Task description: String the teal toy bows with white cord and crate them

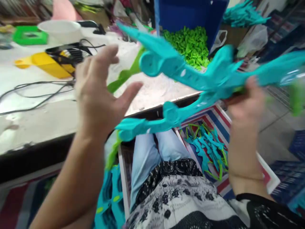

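Observation:
My right hand (246, 103) is closed around the middle of a large turquoise plastic piece (190, 76) with long pointed arms, held in the air above my lap; it is blurred by motion. My left hand (100, 86) is raised to the left of the piece, fingers spread and holding nothing, close to its left arm but not touching it. A lime green strip (126, 74) hangs behind the piece near my left hand.
A white worktable (47, 111) carries black cables, a yellow scoop (45, 63), a white bowl (60, 30) and a heap of green plastic bits (190, 44) by a blue bin (190, 14). A striped bag (214, 121) of turquoise parts lies beside my knees.

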`<state>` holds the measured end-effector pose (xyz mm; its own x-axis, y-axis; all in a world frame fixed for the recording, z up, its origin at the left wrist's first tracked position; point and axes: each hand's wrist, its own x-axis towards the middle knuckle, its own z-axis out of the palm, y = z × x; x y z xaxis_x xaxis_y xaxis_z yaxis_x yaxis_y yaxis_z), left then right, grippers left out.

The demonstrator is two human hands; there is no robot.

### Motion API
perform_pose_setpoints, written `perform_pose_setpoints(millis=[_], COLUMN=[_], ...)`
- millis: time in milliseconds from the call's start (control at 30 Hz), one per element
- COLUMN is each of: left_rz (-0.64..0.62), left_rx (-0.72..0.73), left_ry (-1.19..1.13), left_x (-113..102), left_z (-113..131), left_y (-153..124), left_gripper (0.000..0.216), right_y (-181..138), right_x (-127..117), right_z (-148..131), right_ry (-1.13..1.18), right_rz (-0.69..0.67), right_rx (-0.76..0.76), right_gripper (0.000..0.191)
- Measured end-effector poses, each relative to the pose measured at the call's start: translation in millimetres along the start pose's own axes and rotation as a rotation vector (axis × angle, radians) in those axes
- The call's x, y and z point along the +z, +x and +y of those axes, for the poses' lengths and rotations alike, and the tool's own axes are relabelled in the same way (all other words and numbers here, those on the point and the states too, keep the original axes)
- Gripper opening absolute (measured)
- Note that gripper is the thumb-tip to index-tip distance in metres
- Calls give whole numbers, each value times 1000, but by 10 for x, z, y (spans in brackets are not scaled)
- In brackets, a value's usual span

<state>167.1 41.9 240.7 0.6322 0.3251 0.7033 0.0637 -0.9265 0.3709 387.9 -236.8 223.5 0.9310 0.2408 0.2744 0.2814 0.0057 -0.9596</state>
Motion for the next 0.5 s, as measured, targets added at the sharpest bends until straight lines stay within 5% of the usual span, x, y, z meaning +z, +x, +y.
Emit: perform_pose_setpoints(millis=[67,133,200,300,400,500], left_rz=[-54,-244,-492,-778,-724,-584], left_rx=[-110,-247,-372,-558,-593,-440], left_ry=[159,214,283,347,413,247], left_x=[-153,-139,-21,185,366,633], left_z=[-266,-573,-831,-970,-852,-694], left_y=[-279,-703,-1216,-1919,-2241,-2141], left_gripper=[65,62,58,55,49,56], right_y=[-442,-891,-1276,-1615,-1672,-1625], right_x=[576,988,1194,1234,1209,1240], right_z=[417,874,1274,1640,1756,1759], right_ry=[341,485,473,355,297,276], right_rz=[26,29,31,42,8,-33], right_rx=[339,622,844,982,989,983], right_gripper=[43,39,37,39,41,43])
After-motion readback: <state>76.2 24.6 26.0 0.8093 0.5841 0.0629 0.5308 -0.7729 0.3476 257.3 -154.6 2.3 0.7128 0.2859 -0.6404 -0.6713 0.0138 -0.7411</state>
